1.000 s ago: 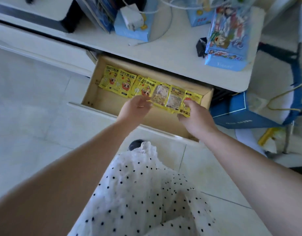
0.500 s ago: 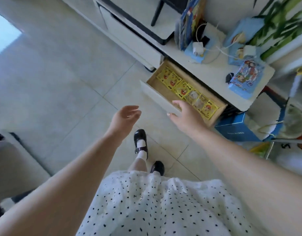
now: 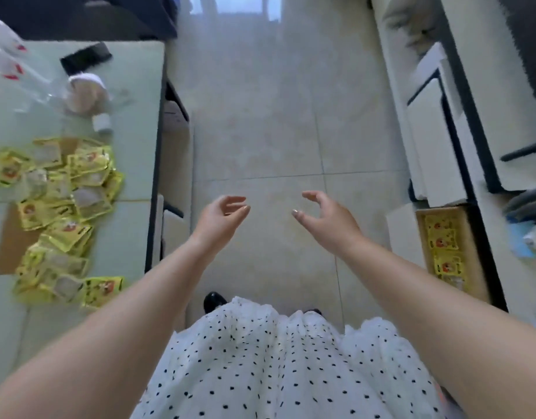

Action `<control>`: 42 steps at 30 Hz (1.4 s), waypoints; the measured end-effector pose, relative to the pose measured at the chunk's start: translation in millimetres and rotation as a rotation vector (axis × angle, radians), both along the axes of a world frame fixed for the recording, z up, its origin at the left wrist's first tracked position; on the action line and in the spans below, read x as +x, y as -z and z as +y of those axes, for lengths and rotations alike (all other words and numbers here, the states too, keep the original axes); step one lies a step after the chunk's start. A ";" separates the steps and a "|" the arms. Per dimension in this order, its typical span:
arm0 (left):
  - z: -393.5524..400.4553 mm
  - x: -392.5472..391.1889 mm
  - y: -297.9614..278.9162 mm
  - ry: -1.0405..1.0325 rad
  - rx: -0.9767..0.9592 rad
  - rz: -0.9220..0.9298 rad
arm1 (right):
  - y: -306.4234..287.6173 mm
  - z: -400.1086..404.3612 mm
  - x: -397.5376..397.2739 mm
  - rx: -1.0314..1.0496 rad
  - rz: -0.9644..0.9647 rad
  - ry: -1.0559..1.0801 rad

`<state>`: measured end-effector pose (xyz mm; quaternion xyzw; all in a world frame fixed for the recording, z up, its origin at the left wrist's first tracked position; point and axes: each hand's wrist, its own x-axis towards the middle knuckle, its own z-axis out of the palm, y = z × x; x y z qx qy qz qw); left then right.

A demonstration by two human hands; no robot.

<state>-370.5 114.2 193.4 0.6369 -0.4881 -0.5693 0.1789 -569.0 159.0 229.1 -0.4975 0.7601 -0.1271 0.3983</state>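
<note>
Now hovering right of the table (image 3: 133, 86) and its yellow packets (image 3: 61, 213), with left hand (image 3: 221, 217) and right hand (image 3: 324, 219) loosely curled, empty.

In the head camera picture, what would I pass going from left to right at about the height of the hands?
Pile of yellow packets on the table → left hand → right hand → open drawer holding a row of yellow packets.
</note>
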 end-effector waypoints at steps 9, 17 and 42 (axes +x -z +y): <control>-14.8 220.2 15.3 -0.469 0.040 -0.013 | 23.1 -105.2 206.9 0.062 -0.012 -0.458; -41.3 308.8 34.0 -0.743 0.107 -0.046 | 49.0 -190.6 309.5 0.115 0.004 -0.689; -205.2 352.2 241.2 -0.870 0.404 -0.642 | 271.7 -410.5 472.7 0.057 0.208 -0.966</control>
